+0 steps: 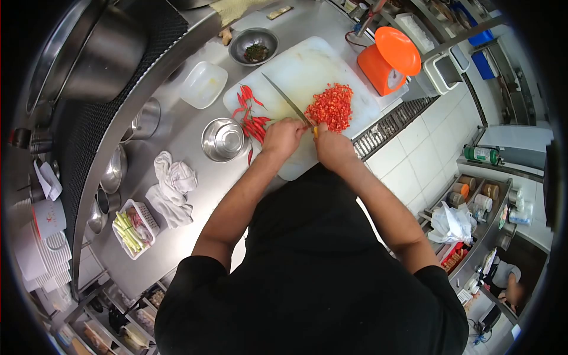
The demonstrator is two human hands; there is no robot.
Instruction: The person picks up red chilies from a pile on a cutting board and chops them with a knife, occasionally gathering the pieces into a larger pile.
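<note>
My right hand (pixel 332 145) is closed round the yellow handle of a knife (pixel 287 99), whose long blade points up and left across the white cutting board (pixel 296 65). Close beside it, my left hand (pixel 284 137) has its fingers bent together near the blade's base, over a red chili that shows only in part. Chopped red chili (pixel 332 106) lies in a heap right of the blade. Whole red chilies (pixel 253 125) lie to the left, next to my left hand.
Left of the board stand a round steel bowl (pixel 223 140), a white dish (pixel 203 84) and a crumpled cloth (pixel 171 188). A bowl of herbs (pixel 253 47) sits at the board's upper left, an orange scale (pixel 387 62) at its right. Another person (pixel 507 281) is at the lower right.
</note>
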